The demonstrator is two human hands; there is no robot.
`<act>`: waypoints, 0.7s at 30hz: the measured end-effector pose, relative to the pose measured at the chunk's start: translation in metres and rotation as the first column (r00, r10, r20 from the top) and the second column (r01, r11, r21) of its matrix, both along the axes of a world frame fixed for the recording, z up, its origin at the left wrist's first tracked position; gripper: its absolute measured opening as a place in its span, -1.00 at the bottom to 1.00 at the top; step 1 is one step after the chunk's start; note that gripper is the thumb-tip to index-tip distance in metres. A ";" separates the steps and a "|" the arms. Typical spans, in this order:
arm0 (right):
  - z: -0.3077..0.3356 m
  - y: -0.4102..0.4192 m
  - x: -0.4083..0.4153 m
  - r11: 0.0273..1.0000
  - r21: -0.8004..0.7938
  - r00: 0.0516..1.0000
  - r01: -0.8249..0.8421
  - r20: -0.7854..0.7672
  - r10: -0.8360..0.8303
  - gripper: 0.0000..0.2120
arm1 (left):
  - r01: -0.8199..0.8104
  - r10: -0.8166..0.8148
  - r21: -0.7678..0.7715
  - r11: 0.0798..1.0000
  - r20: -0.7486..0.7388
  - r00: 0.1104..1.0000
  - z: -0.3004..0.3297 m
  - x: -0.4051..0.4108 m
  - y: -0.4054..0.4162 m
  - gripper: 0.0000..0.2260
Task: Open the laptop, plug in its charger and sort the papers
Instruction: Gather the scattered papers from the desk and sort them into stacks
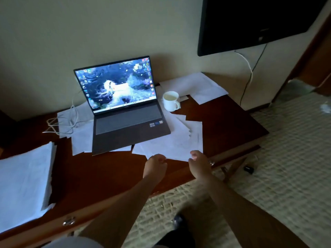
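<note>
The grey laptop stands open on the dark wooden desk, its screen lit. A white charger cable lies coiled at its left and runs up behind the screen. Loose white papers spread out to the right of the laptop and under it. My left hand pinches the near edge of these sheets. My right hand, with a ring on it, grips the same near edge further right. A thick stack of papers lies at the desk's left end. More sheets lie behind the mug.
A white mug stands just right of the laptop screen. A black wall-mounted TV hangs at the upper right, with cables dropping down the wall. The desk's drawer handle shows at the front. Patterned carpet covers the floor, with a small black object on it.
</note>
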State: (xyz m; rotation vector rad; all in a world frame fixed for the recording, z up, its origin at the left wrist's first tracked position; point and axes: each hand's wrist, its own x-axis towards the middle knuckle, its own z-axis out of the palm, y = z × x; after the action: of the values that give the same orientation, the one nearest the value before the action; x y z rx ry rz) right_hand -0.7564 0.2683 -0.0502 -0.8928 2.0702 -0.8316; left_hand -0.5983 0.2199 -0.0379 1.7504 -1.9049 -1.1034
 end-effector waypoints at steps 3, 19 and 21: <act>-0.013 -0.023 -0.031 0.990 0.067 0.989 0.123 0.076 -0.128 -0.57 | 0.016 -0.016 0.010 1.000 -0.014 1.000 -0.017 -0.038 -0.024 -0.75; -0.029 -0.118 -0.087 0.960 0.279 0.863 0.004 0.484 -0.144 -0.84 | 0.005 0.054 -0.165 0.986 0.350 0.935 -0.044 -0.104 -0.068 -0.66; -0.028 -0.123 -0.094 0.973 0.225 0.885 -0.055 0.462 -0.057 -0.87 | 0.055 0.036 -0.190 0.980 0.446 0.894 -0.041 -0.111 -0.069 -0.64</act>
State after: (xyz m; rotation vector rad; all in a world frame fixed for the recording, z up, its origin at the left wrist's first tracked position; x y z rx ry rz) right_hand -0.8499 0.1457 -0.0777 -0.5005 1.6960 -0.7022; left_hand -0.7096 0.1507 -0.0784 2.0046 -2.1923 -0.5066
